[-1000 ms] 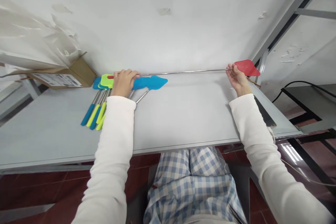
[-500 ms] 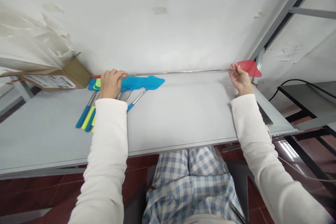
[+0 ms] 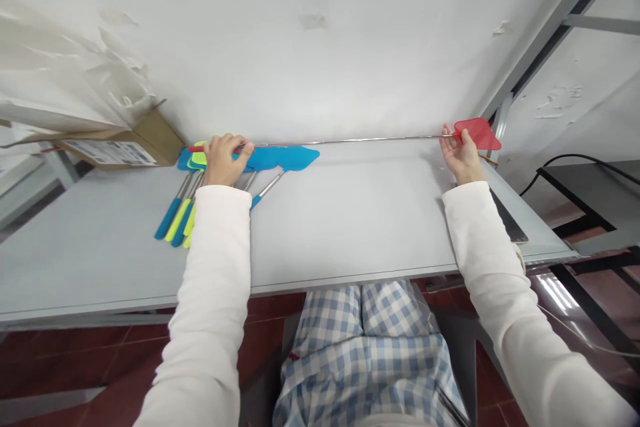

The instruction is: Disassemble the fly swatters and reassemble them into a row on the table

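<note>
A red fly swatter [image 3: 477,133] with a long, thin metal rod stretches sideways between my two hands, above the table. My left hand [image 3: 224,159] is closed round its red handle end. At the other end, my right hand [image 3: 459,152] grips the rod just beside the red mesh head. Under and around my left hand lie several blue and yellow-green fly swatters [image 3: 300,157] in a fanned row, their handles pointing toward me. My left hand and forearm hide some of them.
A cardboard box [image 3: 145,140] with a label stands at the table's back left. The white wall [image 3: 350,67] rises behind the grey table [image 3: 350,233]. A dark flat object [image 3: 507,217] lies by my right forearm. Metal frames are at the right.
The view has shifted slightly, so everything appears a little further right. Both hands keep hold of the red fly swatter, and the fingers of my right hand have moved slightly at its head.
</note>
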### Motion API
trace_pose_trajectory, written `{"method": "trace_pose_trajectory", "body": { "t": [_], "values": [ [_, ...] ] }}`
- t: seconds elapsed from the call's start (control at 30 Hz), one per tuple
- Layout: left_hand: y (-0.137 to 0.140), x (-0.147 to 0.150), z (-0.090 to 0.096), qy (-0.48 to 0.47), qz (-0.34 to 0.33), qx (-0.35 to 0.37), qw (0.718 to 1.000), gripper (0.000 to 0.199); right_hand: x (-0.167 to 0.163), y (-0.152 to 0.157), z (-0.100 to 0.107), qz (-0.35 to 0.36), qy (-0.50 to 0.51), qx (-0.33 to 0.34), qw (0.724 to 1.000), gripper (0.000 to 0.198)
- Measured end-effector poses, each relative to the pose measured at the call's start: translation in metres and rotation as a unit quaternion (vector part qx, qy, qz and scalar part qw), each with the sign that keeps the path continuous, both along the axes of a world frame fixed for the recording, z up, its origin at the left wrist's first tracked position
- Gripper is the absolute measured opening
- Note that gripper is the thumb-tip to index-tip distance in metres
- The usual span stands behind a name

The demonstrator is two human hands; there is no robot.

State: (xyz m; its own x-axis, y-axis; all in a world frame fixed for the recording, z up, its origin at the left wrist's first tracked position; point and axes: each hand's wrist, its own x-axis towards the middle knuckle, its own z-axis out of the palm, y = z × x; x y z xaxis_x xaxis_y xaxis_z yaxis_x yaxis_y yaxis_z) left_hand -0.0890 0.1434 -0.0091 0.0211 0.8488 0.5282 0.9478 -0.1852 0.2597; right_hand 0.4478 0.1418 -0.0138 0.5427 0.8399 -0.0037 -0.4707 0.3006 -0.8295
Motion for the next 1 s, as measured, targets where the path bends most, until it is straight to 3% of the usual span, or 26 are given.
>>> {"method": "trace_pose_trajectory", "body": {
  "t": [0.37,0.5,0.67,0.87,1.0],
  "values": [
    [0.001,0.016,0.002,-0.017,0.033,-0.011,0.999,0.033,-0.010,0.016,-0.009,-0.049,0.006,-0.030,0.998,0.025],
    [0.001,0.069,0.002,-0.018,0.007,-0.030,0.999,0.033,-0.062,0.021,-0.017,0.005,-0.036,-0.012,0.999,0.019],
    [-0.015,0.139,0.002,-0.029,-0.012,-0.005,0.999,0.035,-0.128,0.009,-0.026,0.072,-0.041,-0.031,0.996,0.039],
    [-0.039,0.171,0.005,0.010,-0.069,-0.009,0.998,0.036,-0.174,-0.026,-0.025,0.115,0.016,-0.061,0.991,0.038],
    [-0.056,0.192,-0.004,0.011,-0.055,-0.051,0.997,0.038,-0.212,-0.047,-0.025,0.152,0.031,-0.076,0.985,0.036]
  ]
}}
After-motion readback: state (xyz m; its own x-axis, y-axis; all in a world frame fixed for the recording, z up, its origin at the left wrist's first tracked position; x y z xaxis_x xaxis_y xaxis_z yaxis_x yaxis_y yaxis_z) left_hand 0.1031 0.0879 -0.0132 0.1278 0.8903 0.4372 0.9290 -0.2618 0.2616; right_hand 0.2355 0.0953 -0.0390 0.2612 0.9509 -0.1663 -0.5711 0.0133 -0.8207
